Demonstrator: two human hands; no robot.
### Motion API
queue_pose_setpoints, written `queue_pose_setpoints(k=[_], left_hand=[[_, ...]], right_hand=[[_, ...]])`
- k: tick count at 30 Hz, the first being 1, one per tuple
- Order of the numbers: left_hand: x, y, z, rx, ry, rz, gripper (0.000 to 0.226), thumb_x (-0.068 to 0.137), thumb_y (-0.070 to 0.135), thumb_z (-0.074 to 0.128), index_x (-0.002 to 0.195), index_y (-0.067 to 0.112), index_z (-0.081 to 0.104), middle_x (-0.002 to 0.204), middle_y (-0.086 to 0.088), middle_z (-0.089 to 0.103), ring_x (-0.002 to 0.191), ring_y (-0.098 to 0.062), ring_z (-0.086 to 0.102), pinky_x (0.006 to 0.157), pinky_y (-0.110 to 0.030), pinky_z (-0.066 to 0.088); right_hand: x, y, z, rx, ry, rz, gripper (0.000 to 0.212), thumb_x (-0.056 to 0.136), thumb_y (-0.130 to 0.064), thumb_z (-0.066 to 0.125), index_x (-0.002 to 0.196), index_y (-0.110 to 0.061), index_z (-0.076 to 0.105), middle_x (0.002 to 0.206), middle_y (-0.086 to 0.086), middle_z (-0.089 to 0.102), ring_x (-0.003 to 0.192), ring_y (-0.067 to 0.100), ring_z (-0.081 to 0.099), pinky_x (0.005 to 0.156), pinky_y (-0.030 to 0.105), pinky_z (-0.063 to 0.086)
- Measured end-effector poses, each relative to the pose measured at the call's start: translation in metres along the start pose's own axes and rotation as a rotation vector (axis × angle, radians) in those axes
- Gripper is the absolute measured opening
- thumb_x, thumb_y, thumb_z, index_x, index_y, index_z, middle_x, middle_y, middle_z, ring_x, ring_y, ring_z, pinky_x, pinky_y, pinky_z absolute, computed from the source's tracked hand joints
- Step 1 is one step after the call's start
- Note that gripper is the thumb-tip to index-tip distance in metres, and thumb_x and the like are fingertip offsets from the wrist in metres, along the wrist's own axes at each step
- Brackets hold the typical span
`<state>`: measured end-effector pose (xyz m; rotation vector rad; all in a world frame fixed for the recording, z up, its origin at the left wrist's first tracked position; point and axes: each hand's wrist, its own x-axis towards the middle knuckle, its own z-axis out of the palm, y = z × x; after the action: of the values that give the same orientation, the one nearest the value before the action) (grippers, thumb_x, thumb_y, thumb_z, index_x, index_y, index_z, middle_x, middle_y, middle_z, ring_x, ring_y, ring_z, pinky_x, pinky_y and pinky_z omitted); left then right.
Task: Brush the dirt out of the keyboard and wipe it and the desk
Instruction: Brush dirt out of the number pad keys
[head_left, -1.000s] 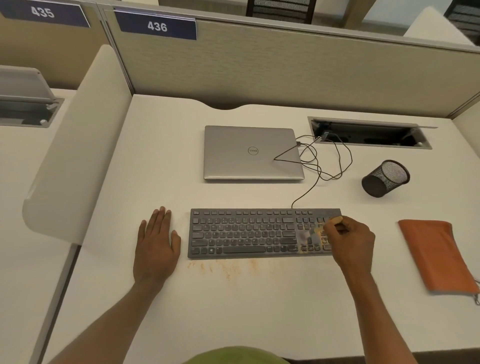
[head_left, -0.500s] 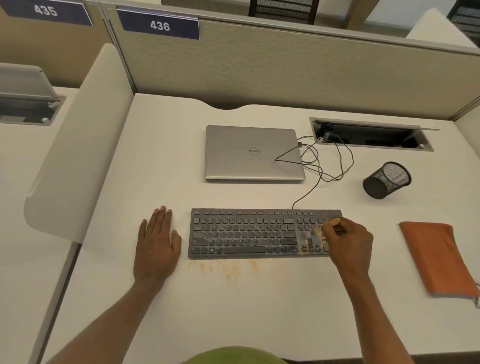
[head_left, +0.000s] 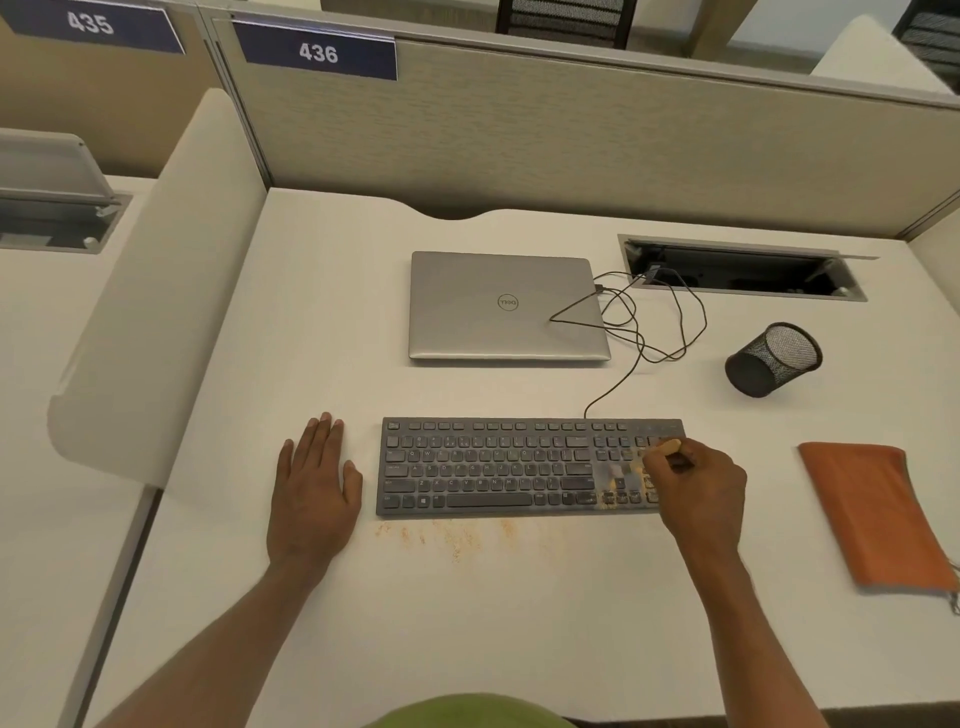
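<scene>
1. Right hand (head_left: 698, 483): fingers curled around a small brush (head_left: 670, 448) with a pale handle, over the number-pad end of the keyboard (head_left: 493, 467); bristles blurred.
2. Left hand (head_left: 311, 488): flat, palm down, fingers together, on the desk (head_left: 467, 623) just left of the keyboard, not touching it.
3. Keyboard: dark grey, lying level near the desk's middle; orange dirt on its right-hand keys.
4. Dirt (head_left: 447, 535): orange specks on the desk along the keyboard's near edge.
5. Cloth (head_left: 872, 514): orange, folded, flat on the desk well right of the keyboard.
6. Laptop (head_left: 506, 306): silver, closed, behind the keyboard.
7. Mesh cup (head_left: 774, 358): black, tipped on its side, right of the laptop.
</scene>
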<state>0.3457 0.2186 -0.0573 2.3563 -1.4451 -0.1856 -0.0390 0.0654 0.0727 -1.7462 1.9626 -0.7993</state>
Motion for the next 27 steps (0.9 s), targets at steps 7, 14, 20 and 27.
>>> queue_pose_setpoints(k=[7,14,20,27], left_hand=[[0.001,0.001,0.000,0.001,0.006,0.006,0.067,0.101,0.037,0.028,0.161,0.008,0.038,0.168,-0.008,0.035,0.159,-0.018,0.024,0.131,-0.045,0.014],[0.000,0.000,-0.001,-0.002,0.004,0.005,0.067,0.101,0.037,0.029,0.161,0.008,0.037,0.169,-0.007,0.034,0.159,-0.016,0.022,0.132,-0.045,0.014],[0.000,0.001,-0.001,-0.004,0.004,0.002,0.067,0.101,0.038,0.028,0.161,0.009,0.037,0.169,-0.006,0.033,0.159,-0.016,0.023,0.132,-0.043,0.012],[0.000,0.001,-0.001,-0.002,0.010,0.007,0.065,0.102,0.035,0.031,0.161,0.007,0.038,0.169,-0.008,0.034,0.159,-0.017,0.023,0.132,-0.043,0.012]], right_hand=[[0.004,-0.012,0.004,0.137,0.034,-0.010,0.020,0.100,-0.025,0.061,0.099,-0.018,0.079,0.081,-0.001,0.075,0.068,0.009,0.070,0.052,0.006,0.047],[0.003,-0.012,0.013,0.086,-0.039,-0.008,0.018,0.098,-0.022,0.063,0.088,-0.020,0.077,0.073,-0.005,0.071,0.063,0.005,0.065,0.047,0.013,0.046],[0.012,-0.007,0.011,0.081,-0.013,0.007,0.019,0.098,-0.029,0.063,0.086,-0.019,0.075,0.080,-0.004,0.075,0.068,0.012,0.070,0.054,0.029,0.058],[0.019,-0.011,0.020,0.110,-0.030,0.017,0.017,0.097,-0.028,0.063,0.092,-0.023,0.078,0.082,-0.002,0.076,0.072,0.012,0.071,0.056,0.014,0.050]])
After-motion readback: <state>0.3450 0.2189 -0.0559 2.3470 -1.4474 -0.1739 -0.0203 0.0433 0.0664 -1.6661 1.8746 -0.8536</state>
